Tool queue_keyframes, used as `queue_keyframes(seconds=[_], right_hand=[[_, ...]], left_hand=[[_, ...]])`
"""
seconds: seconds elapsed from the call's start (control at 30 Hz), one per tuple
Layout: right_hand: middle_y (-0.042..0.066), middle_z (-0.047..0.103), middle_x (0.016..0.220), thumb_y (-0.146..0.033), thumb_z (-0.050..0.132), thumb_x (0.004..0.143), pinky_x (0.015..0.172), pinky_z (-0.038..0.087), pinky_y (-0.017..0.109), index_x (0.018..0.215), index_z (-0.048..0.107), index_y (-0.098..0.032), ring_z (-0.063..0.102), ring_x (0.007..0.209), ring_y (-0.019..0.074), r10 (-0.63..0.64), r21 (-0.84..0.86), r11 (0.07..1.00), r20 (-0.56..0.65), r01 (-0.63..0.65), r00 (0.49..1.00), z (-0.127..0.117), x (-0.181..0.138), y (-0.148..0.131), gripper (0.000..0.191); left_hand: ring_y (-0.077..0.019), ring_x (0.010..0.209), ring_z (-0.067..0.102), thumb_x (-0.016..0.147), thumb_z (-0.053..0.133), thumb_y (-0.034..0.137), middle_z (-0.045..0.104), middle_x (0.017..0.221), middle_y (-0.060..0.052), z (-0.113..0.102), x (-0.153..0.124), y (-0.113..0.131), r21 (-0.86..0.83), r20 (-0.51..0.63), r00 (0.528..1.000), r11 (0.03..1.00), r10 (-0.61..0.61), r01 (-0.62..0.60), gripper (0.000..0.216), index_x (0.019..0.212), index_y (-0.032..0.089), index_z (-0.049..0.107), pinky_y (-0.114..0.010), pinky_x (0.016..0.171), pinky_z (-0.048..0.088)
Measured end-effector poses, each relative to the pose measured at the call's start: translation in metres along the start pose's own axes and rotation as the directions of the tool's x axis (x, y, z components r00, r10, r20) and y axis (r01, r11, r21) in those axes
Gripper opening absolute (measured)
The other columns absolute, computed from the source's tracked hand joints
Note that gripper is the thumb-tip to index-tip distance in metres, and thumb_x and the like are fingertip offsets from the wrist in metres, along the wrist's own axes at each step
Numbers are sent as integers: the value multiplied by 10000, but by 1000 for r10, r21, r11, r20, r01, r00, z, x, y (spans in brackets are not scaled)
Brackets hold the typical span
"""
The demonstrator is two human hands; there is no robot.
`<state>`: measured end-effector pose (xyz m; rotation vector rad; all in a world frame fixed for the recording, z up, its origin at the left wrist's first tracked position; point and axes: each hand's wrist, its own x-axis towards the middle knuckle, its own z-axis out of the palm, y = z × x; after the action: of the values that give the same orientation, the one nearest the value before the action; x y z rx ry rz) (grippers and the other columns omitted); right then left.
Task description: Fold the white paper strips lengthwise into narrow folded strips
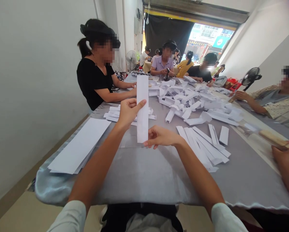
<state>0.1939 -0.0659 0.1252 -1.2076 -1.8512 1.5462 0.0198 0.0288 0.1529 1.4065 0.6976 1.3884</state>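
Left hand (129, 113) and right hand (163, 136) pinch 1 folded paper strip (142, 121); the far bowl's (155, 78) contents are unclear.

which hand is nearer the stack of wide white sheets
Left. The left hand is right of the stack, holding a paper strip; the right hand is farther right, at the strip's lower end.

Dark curtain (167, 35) below an overhead shutter (195, 11), white fan (131, 59), black fan (253, 74), person in black (92, 77) at left
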Motion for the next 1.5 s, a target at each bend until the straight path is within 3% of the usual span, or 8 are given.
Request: queue_keyframes(seconds=[0.17, 0.4, 0.53, 0.7, 0.8, 0.97, 1.17, 1.5], right_hand=[[42, 790, 1039, -384, 938, 772, 710, 665, 299, 1158, 727, -228, 758, 907, 197, -131, 117, 984, -40, 135, 991, 0, -6, -6, 467], [-2, 705, 741, -535, 878, 824, 596, 518, 252, 838, 696, -197, 638, 658, 152, -160, 44, 984, -193, 171, 968, 6, 12, 8, 384], [-32, 615, 650, -555, 861, 824, 572, 402, 256, 726, 674, -202, 514, 591, 132, -186, -37, 983, -212, 182, 959, 1, 14, 17, 411], [19, 724, 830, -552, 801, 877, 742, 513, 324, 858, 776, -198, 634, 763, 208, -197, -24, 978, -406, 205, 893, 3, 8, 36, 356], [49, 723, 928, -539, 762, 910, 786, 531, 362, 892, 801, -208, 653, 859, 245, -265, -134, 963, -610, 232, 747, 5, -2, 55, 333], [52, 590, 868, -290, 705, 934, 843, 473, 390, 901, 872, -258, 559, 905, 247, -539, -576, 812, -677, 95, 502, -2, -22, 98, 174], [45, 558, 862, -123, 668, 958, 808, 459, 367, 1074, 885, -284, 526, 871, 225, -678, -741, 663, -533, 106, 506, -12, -20, 149, 294], [163, 603, 1412, -75, 591, 981, 1127, 540, 479, 1512, 670, -229, 617, 1305, 278, -502, -735, 651, -231, 188, 833, -3, -17, 165, 558]], left_hand=[[-159, 609, 671, 736, 941, 588, 778, 760, -60, 4, 0, -11, 19, -5, 999, 999, 36, -36, 464, 812, 166, 763, -252, 516, 521], [-181, 668, 716, 791, 889, 621, 789, 813, -60, 12, -4, -14, 56, -10, 990, 989, 138, -137, 478, 859, 171, 740, -254, 547, 530], [-161, 610, 661, 780, 903, 606, 759, 756, -45, 6, -3, -12, 38, 72, 992, 993, 108, -111, 462, 828, 175, 744, -251, 518, 500], [-196, 697, 693, 787, 905, 555, 797, 879, -70, 3, -7, -7, 139, 318, 946, 984, 58, -108, 396, 919, 189, 830, -261, 532, 508], [-210, 765, 715, 823, 879, 477, 812, 916, -73, 6, -10, -1, 189, 541, 841, 970, 29, -154, 277, 903, 212, 858, -275, 620, 539], [-238, 975, 751, 801, 751, 178, 822, 1123, -74, 9, -14, -6, 308, 885, 445, 891, -139, -334, 322, 1066, 296, 891, -272, 757, 573], [-236, 969, 737, 792, 558, 63, 817, 1014, -55, 20, -18, -47, 602, 741, 605, 689, -293, -404, 425, 1032, 228, 868, -300, 825, 557], [-225, 952, 718, 953, 516, 128, 789, 1040, -74, -6, -74, -103, 609, 629, 764, 701, -142, -371, 266, 1027, 181, 766, -363, 931, 556]])
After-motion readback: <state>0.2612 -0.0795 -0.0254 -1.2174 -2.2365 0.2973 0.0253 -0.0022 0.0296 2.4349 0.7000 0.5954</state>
